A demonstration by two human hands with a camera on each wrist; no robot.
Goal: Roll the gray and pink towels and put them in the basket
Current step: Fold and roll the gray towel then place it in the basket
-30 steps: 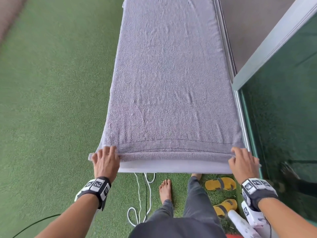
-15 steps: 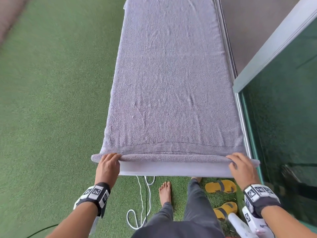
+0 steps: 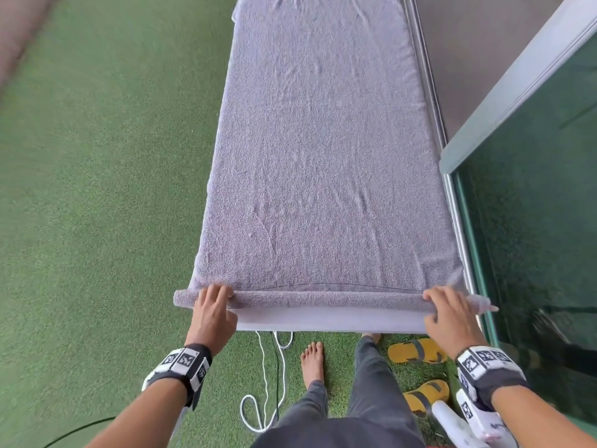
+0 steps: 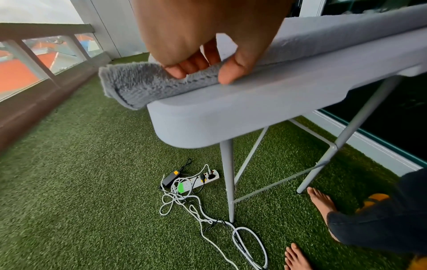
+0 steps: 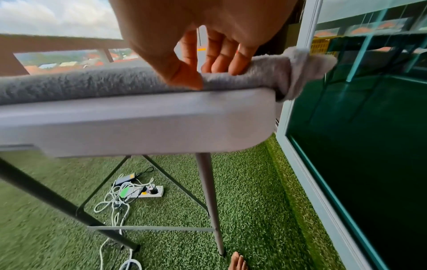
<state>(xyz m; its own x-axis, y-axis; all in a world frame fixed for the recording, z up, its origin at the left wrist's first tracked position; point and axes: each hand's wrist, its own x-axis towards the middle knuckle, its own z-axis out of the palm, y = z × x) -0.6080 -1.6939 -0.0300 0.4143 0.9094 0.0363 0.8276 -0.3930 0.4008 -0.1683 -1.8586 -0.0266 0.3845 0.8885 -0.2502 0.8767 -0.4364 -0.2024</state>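
A long gray towel (image 3: 323,150) lies flat along the narrow grey table (image 3: 323,321). Its near hem is folded over into a thin roll (image 3: 326,299) at the table's near end. My left hand (image 3: 211,313) grips the roll's left end, fingers over the top and thumb against the front (image 4: 196,67). My right hand (image 3: 450,313) grips the right end the same way (image 5: 215,67). Both towel corners stick out past the table's sides. No pink towel or basket is in view.
Green artificial turf (image 3: 97,189) covers the floor. A glass door and metal frame (image 3: 533,221) run close along the table's right side. A power strip and tangled cables (image 4: 191,184) lie under the table. Yellow sandals (image 3: 416,350) and my bare feet are below the near edge.
Both hands have turned the towel's near hem up and over onto itself, forming a first thin roll. The hem that hung over the table's end now lies on top.
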